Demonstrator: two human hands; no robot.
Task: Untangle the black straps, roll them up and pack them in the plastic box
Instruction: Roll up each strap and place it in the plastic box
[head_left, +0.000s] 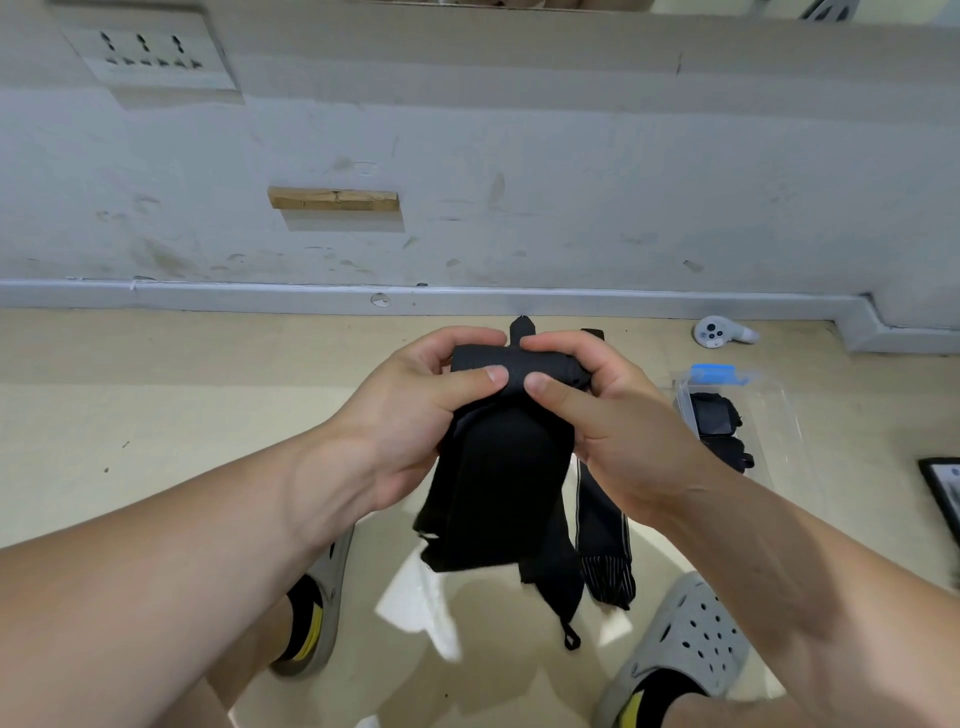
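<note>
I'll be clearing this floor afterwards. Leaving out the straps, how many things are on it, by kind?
clogs: 2, both worn
box: 1
controller: 1
framed item, cut off at the right edge: 1
Total: 5

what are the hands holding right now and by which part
The black strap, by its rolled top end: the left hand grips the roll's left side, the right hand its right side. The rest hangs loose.
</note>
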